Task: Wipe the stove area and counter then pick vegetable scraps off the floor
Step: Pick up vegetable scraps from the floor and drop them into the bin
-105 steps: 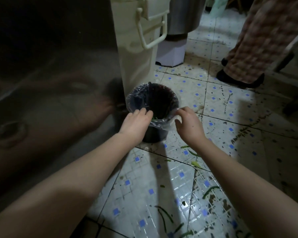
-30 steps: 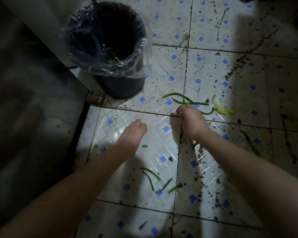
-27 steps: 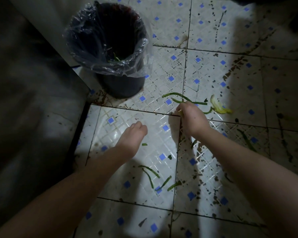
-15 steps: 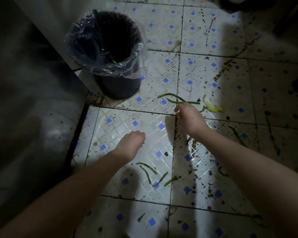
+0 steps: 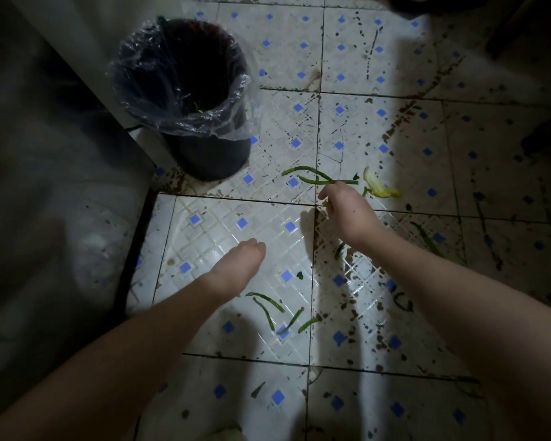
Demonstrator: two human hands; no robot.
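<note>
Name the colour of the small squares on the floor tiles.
They are blue squares on whitish floor tiles; the head view shows it.

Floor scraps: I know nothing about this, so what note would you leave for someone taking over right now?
Left hand: loose, holds nothing, over the tiles.
Right hand: fingers pinch a small yellowish scrap beside the long green strips.
Bin: upper left, lined, one green bit inside.
Left to pick up: those strips, the yellow leaf, the green pieces near the left hand, one strip further right.
Stove and counter: not in view.
</note>
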